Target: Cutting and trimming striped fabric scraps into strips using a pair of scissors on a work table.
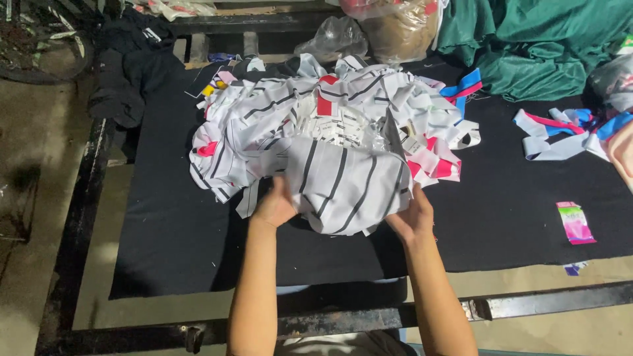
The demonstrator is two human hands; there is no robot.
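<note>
A big heap of white fabric pieces with black stripes point(330, 125), mixed with pink and red scraps, lies on a black cloth-covered table point(171, 231). My left hand point(273, 206) grips the near left edge of a striped white bundle point(349, 188) at the front of the heap. On the bundle's near right side, my right hand point(412, 217) holds it from below. Both forearms reach in from the bottom of the view.
Green cloth point(547, 46) is piled at the back right. White, pink and blue strips point(567, 132) lie at the right. A small pink packet point(575, 223) rests on the table near the right front. Dark clothing point(132, 59) and plastic bags point(333, 36) sit behind.
</note>
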